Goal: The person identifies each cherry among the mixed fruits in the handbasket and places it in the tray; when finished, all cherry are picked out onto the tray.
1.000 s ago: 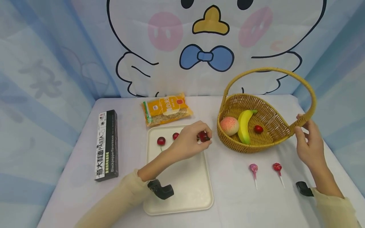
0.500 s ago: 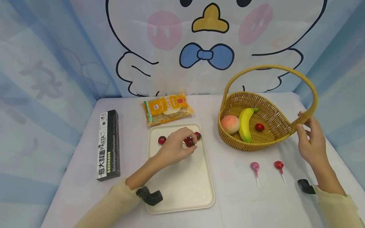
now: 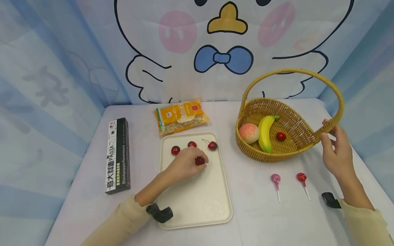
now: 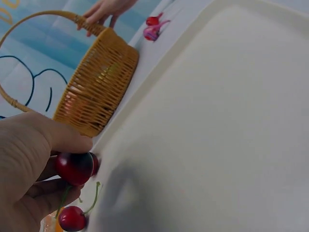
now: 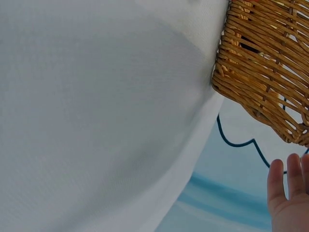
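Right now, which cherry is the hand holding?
The left hand pinches the cherry nearest the tray's middle. The other three sit free in a row behind it, and one lies in the basket.

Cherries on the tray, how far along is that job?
Three cherries already lie on the tray. A fourth cherry is in hand, pinched by the left hand just over the tray, while the right hand grips the basket handle. One last cherry in the basket probably remains.

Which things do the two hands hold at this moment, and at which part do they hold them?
The left hand pinches a cherry by its round body over the tray. The right hand holds the basket at the handle's lower end.
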### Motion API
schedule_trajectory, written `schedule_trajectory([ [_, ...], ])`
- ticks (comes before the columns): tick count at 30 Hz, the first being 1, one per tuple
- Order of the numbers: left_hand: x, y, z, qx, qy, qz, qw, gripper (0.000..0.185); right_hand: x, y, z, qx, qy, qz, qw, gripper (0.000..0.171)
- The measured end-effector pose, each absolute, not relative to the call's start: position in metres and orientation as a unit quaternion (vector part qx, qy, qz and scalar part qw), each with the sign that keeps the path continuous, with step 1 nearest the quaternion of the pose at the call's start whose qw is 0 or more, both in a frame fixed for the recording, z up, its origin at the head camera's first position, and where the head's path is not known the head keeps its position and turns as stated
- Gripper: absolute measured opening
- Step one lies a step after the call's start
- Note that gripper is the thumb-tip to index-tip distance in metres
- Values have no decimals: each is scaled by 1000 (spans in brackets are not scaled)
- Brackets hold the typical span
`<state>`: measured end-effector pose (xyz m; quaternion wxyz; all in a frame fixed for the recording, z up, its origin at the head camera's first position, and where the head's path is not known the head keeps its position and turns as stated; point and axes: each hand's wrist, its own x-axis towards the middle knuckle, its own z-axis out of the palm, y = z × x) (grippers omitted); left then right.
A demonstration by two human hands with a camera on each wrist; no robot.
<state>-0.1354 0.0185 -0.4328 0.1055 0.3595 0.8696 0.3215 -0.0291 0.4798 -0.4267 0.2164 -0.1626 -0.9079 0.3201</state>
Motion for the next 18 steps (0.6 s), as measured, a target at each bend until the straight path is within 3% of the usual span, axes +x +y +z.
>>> schedule_trajectory([
  [18,-134,17,-445,387,868,293,107,8,-30,482,-428,-160,-908,318,221,52],
])
